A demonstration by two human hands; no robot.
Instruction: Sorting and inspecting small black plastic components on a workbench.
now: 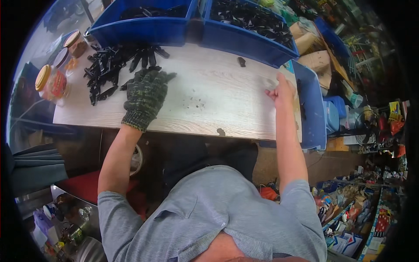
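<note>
My left hand (146, 97), in a dark green and black knitted glove, lies palm down at the near edge of a pile of black plastic parts (104, 67). Its thumb sticks out to the right, its fingers rest over a few parts, and what is under the palm is hidden. My bare right hand (284, 90) is over the table's right side, beside a blue bin (312, 100). One finger points away from me and other fingertips bend left, apart from it; no held thing shows. A single black part (242, 62) lies alone farther back.
Two blue crates (142, 32) (244, 40) of black parts stand along the back of the pale wooden table (196, 87). Lidded jars (53, 83) line its left side. Dark crumbs (194, 104) lie mid-table. Cardboard (316, 65) and clutter crowd the right.
</note>
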